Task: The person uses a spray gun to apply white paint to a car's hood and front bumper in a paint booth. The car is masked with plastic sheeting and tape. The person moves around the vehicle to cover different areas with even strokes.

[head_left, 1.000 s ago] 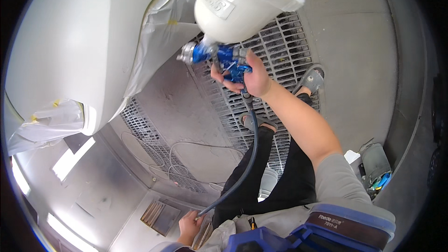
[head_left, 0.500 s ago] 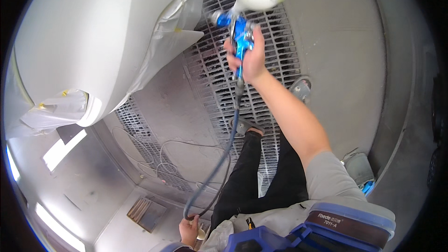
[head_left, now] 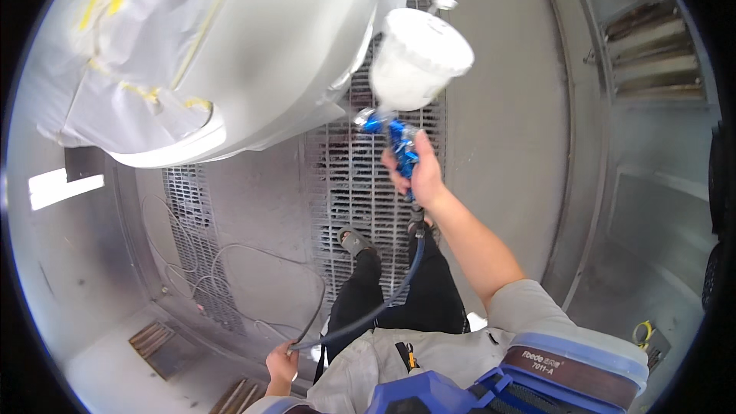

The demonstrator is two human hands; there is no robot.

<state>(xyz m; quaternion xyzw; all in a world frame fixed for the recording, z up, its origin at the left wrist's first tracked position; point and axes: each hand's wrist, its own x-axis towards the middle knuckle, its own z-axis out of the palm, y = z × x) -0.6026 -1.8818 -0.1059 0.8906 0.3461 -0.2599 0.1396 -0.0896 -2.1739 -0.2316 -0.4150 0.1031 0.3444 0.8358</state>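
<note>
In my right hand (head_left: 420, 171) I grip a blue spray gun (head_left: 402, 147) by its handle, fingers wrapped around it. A white paint cup (head_left: 420, 57) sits on top of the gun, tilted. The gun's nozzle points left, toward a white car body panel (head_left: 287, 31), with a gap between them. From the handle's lower end a dark air hose (head_left: 383, 303) curves down to my left hand (head_left: 282, 363), which is closed on it near my waist at lower left.
White masking sheet (head_left: 146, 46) with yellow tape covers part of the car. Metal floor gratings (head_left: 337, 184) run beneath my feet. A thin loose hose (head_left: 253, 248) loops over the floor at left. Walls with filter panels (head_left: 655, 50) stand on both sides. A respirator (head_left: 567, 368) shows at the lower edge.
My view has turned and shifted, so more of the masked car shows. The spray gun in my right hand appears lower in view. My left hand still holds the hose, now farther left.
</note>
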